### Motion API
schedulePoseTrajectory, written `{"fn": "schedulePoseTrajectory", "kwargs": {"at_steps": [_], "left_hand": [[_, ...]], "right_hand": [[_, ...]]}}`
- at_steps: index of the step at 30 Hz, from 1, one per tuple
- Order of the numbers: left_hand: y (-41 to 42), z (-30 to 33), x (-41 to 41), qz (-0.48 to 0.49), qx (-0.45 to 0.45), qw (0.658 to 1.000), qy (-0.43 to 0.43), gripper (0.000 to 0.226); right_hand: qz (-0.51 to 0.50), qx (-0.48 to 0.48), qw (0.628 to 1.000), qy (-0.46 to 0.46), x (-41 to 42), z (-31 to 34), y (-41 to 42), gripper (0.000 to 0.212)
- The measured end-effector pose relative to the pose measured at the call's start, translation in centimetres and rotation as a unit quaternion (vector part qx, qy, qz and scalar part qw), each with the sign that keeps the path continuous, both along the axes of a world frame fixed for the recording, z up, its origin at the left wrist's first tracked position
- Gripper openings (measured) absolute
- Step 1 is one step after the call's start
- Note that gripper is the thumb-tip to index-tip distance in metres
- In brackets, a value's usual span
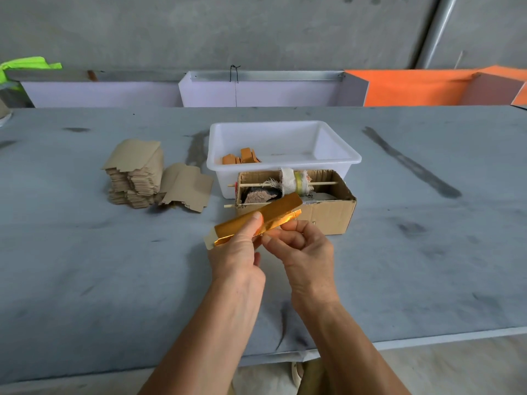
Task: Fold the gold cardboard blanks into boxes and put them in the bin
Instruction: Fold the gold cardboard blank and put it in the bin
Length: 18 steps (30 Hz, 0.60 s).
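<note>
A: Item, left to right?
B: Left hand [238, 253], thumb pinching gold blank [258, 220], held above counter [85, 252]; right hand [303, 246], fingers curled on its edge.
A: Handling?
B: Crease along scores, square; bin [336, 158] beyond.

1. Left hand [238, 252] covers the middle of the gold blank [258, 220], fingertips tucked out of sight behind it
2. Right hand [305, 249] hides the blank's lower edge; how the fingers meet it, can't tell
3. White bin [285, 132]: front wall masked by the cardboard box [328, 212], orange pieces [241, 158] inside too small to read
4. Both forearms run off the bottom edge
5. Green cloth [28, 65] clipped at the left edge
</note>
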<state>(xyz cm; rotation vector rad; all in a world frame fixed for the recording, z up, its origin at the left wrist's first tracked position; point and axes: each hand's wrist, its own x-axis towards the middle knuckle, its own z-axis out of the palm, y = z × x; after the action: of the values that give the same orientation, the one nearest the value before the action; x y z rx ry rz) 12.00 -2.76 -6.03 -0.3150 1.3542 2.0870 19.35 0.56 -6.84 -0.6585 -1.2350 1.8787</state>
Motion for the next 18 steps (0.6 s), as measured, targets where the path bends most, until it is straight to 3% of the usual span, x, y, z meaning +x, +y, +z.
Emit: {"fn": "schedulePoseTrajectory", "kwargs": {"at_steps": [4,13,18], "left_hand": [[-0.1,0.2,-0.2,-0.003,-0.03,0.999,-0.019,0.027],[-0.5,1.3,0.1,-0.069,-0.022,0.997,-0.032,0.019],[-0.9,2.0,0.2,-0.099,-0.033,0.993,-0.053,0.022]], "right_hand": [[0.002,0.053,0.999,0.013,0.1,-0.3,0.1,0.024],[0.022,0.003,0.998,0.064,0.3,-0.6,0.3,0.025],[0.021,0.085,0.996,0.036,0.7,-0.4,0.8,0.024]]}}
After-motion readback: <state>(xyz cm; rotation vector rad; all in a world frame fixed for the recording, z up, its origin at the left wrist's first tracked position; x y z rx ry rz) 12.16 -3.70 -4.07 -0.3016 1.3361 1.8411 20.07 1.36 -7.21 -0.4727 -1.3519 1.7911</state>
